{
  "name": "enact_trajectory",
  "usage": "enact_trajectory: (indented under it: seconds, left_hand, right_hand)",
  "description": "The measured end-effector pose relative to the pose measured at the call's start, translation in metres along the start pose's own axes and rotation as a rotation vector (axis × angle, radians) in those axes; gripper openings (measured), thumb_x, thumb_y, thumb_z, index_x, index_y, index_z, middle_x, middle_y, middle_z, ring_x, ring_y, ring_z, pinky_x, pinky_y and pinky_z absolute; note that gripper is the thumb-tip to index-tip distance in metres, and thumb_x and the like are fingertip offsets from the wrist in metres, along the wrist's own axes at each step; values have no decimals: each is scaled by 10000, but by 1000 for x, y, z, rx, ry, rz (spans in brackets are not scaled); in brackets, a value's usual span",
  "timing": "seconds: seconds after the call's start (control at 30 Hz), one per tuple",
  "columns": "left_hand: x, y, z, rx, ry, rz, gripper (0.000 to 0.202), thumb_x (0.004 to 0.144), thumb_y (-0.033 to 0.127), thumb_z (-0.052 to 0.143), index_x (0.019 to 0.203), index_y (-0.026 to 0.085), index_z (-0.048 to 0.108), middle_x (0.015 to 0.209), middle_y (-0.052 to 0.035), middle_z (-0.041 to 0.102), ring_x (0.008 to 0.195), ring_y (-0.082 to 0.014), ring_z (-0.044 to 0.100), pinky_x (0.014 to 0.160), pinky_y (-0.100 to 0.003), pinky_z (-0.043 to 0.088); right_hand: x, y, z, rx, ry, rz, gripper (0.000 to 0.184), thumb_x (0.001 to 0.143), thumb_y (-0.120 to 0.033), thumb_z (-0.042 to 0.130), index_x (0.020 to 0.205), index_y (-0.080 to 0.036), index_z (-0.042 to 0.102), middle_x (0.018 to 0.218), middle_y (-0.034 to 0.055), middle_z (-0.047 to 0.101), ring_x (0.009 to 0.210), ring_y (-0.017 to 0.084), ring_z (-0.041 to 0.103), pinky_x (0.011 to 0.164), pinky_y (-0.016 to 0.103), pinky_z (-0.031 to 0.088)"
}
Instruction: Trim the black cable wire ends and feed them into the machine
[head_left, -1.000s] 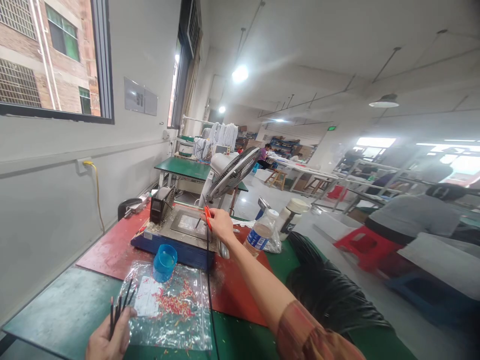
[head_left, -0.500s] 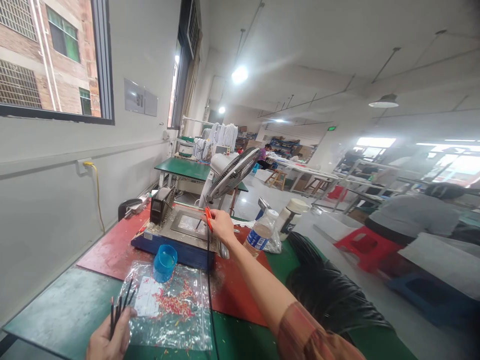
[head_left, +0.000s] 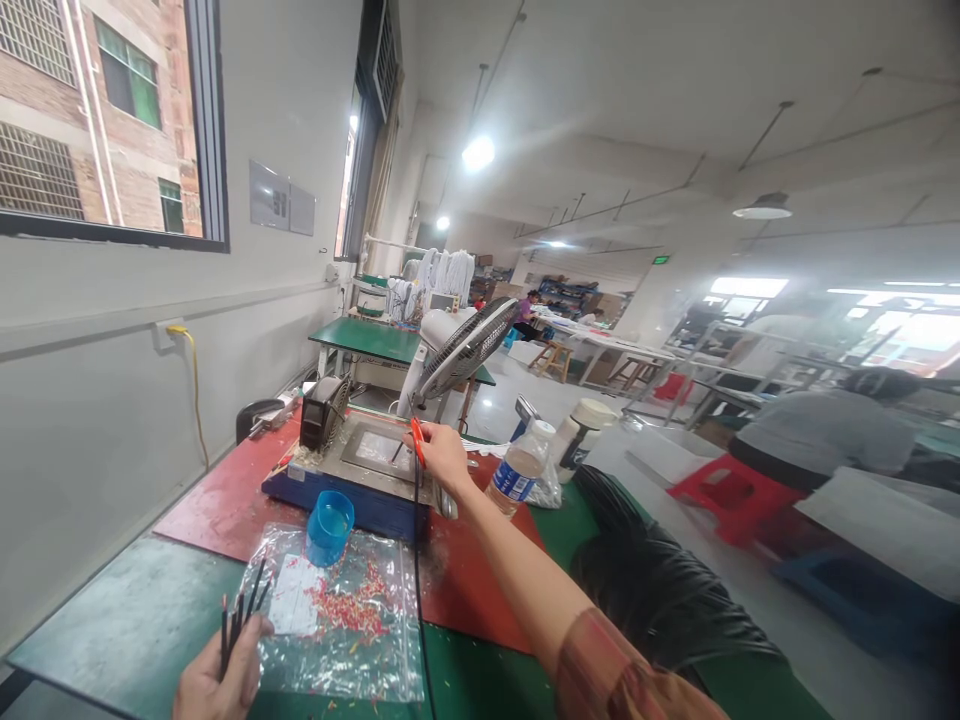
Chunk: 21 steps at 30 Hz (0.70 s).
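My left hand (head_left: 225, 672), low at the left, is closed around several black cable ends (head_left: 241, 612) that point upward. My right hand (head_left: 441, 455) reaches forward over a blue-based bench machine (head_left: 352, 512) with a metal top plate. Its fingers grip a red-handled tool (head_left: 418, 442), whose kind I cannot make out. A black cable (head_left: 418, 590) runs from that hand down to the front edge of view. A thin dark tip (head_left: 397, 450) shows above the pale window in the plate. Between my hands, a clear plastic bag (head_left: 360, 660) bears scattered red and yellow bits and a blue cup (head_left: 330, 528).
A water bottle (head_left: 517, 470) and a white-lidded bottle (head_left: 581, 440) stand right of the machine. Coiled black cable (head_left: 660, 590) lies along the right edge. A fan (head_left: 469, 350) rises behind. A person (head_left: 829, 430) sits at the right on a red stool (head_left: 731, 495).
Almost nothing differs. Both hands keep their places and grips; the view has shifted very slightly.
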<state>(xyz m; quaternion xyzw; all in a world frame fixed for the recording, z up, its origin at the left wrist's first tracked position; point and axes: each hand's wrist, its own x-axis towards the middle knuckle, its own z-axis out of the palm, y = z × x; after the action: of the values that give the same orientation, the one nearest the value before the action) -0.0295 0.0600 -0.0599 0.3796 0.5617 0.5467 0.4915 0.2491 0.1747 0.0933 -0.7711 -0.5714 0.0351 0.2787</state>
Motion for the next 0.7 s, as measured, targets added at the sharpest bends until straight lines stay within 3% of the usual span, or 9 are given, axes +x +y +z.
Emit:
enact_trajectory:
  seconds: [0.2, 0.7]
  left_hand:
    - [1, 1, -1, 62, 6, 42, 500, 572, 635, 671, 699, 151, 690, 407, 56, 370, 399, -125, 383, 399, -247, 327]
    - [-4, 1, 3, -56, 5, 17, 520, 551, 627, 705, 728, 140, 678, 412, 69, 356, 361, -101, 336, 333, -226, 245]
  right_hand:
    - [1, -1, 0, -41, 2, -18, 226, 764, -405, 557, 767, -222, 690, 676, 11, 641, 630, 135, 538, 509, 214, 251]
    - [-4, -13, -11, -138, -3, -156, 188, 797, -324, 532, 755, -209, 675, 700, 29, 655, 676, 157, 562, 529, 220, 256]
